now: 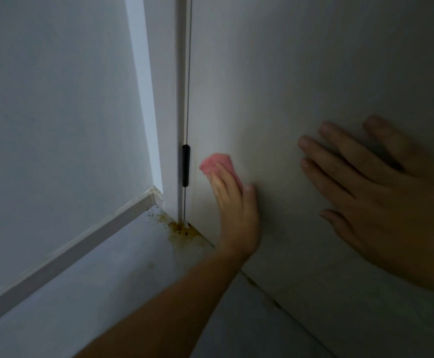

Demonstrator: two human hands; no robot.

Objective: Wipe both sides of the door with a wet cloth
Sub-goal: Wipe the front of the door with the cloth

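- The left hand (232,202) presses a pink cloth (214,162) flat to the door (288,73). Its fingers lie fairly straight over the cloth, with the thumb alongside.
- The cloth sticks out beyond the left fingertips, just beside the black hinge (185,165).
- The right hand (371,192) is spread, palm flat on the same door face, well apart from the left hand and on its far side from the hinge. It holds nothing and seems to steady the door.
- Progress, as a judgement: wiping is under way on this face, low down at the hinge edge. The dim light shows no wet streaks, so I cannot tell how much of this face is done.
- The other face of the door is out of sight, so I cannot tell if it has been wiped.
- Below the left hand, a brown stain (179,228) marks the floor (107,280) at the foot of the door frame (168,99). It is not part of the door.
- No brand, label or writing can be read on anything.
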